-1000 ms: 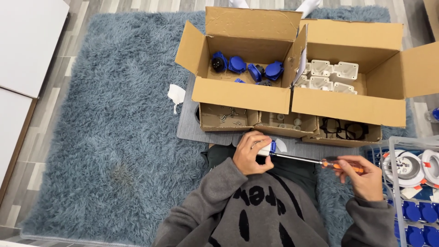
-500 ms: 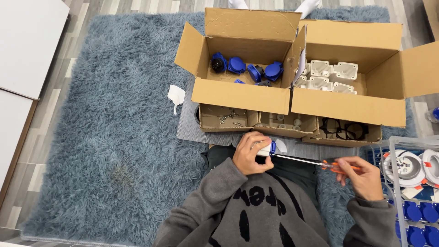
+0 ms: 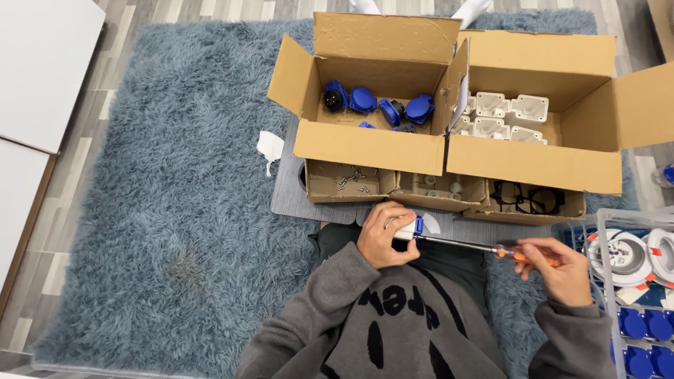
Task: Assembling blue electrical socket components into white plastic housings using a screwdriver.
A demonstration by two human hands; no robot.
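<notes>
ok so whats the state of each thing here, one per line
left hand: gripping the white and blue socket part
right hand: holding the orange-handled screwdriver, tip at the part
left cardboard box: open, blue sockets inside
right cardboard box: open, white housings inside

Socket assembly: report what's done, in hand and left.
Done: finished blue-and-white units fill the clear bin at right. In hand: left hand grips a white-and-blue socket; right hand drives the screwdriver into it. Left: loose blue inserts and white housings remain boxed.
</notes>
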